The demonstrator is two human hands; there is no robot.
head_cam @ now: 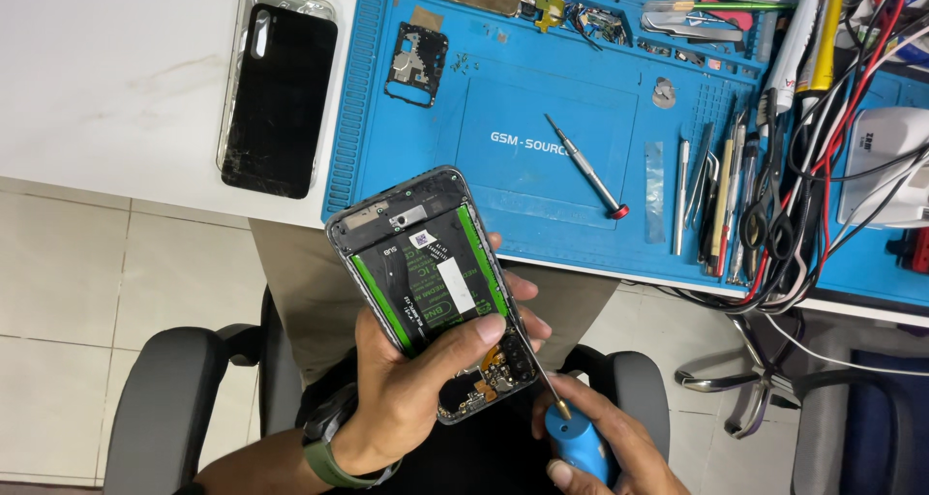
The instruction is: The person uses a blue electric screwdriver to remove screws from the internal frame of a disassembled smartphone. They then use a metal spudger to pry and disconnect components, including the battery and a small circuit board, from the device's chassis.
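blue-handled screwdriver (573, 435) is gripped in right hand (605, 447), tip set at lower end of opened phone (433, 287). phone is clasped in left hand (416, 389), fingers curled, above lap, off blue mat (542, 98).

Pretty bright and even all over, looks like soft overhead room light, so shadows are weak, just a faint one under the table edge onto the floor tiles (87, 292). The white tabletop (106, 79) is close to blown out. Some glare on the clear phone case (279, 89). Focus is sharp in the middle, slightly soft and stretched toward the corners.
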